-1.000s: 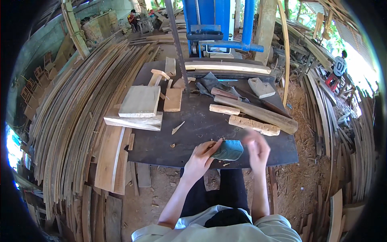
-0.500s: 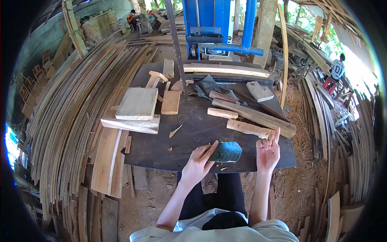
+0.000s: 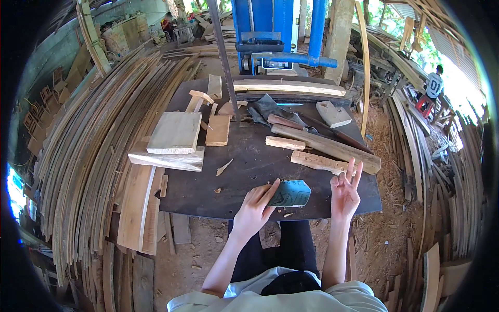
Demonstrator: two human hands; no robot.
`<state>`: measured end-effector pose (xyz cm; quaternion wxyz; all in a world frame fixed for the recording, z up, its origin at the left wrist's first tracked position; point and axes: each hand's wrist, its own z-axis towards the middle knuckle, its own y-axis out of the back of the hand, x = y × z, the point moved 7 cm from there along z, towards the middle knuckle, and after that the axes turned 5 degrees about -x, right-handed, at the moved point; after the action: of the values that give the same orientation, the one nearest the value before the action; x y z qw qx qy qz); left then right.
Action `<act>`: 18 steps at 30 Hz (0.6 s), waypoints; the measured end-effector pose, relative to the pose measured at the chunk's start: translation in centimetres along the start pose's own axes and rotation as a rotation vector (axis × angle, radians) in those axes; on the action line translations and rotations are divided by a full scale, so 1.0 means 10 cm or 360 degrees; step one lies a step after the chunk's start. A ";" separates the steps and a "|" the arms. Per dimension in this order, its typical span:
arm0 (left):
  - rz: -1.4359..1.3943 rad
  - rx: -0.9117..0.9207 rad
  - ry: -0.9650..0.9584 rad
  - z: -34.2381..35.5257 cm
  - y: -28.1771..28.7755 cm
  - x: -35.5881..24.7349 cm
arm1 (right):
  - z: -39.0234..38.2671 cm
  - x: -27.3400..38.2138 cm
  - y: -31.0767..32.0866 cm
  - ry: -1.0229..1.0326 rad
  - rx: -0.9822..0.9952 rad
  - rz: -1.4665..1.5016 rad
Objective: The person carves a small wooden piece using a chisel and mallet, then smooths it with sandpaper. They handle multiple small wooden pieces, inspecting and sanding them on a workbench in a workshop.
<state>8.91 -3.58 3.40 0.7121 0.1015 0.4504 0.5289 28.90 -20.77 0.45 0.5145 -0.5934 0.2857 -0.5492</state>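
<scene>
Green sheet (image 3: 290, 194) pinched in left hand (image 3: 253, 204)
Long axis runs rightward — toward the empty right hand (image 3: 344, 200), two fingers raised, others curled.

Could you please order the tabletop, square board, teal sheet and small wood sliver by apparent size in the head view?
Largest first:
1. Tabletop
2. Square board
3. Teal sheet
4. Small wood sliver

One green sheet (image 3: 293, 194), one tabletop (image 3: 244, 153), one upright blade (image 3: 221, 52), one dark cloth (image 3: 266, 106) — one blue machine (image 3: 280, 23)
</scene>
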 end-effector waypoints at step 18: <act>-0.0010 0.0000 0.0005 0.00 0.00 -0.01 | 0.01 0.00 0.00 -0.0054 0.0119 0.0102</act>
<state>8.91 -3.65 3.43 0.7131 0.0993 0.4518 0.5268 28.96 -20.77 0.45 0.5583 -0.5734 0.2751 -0.5327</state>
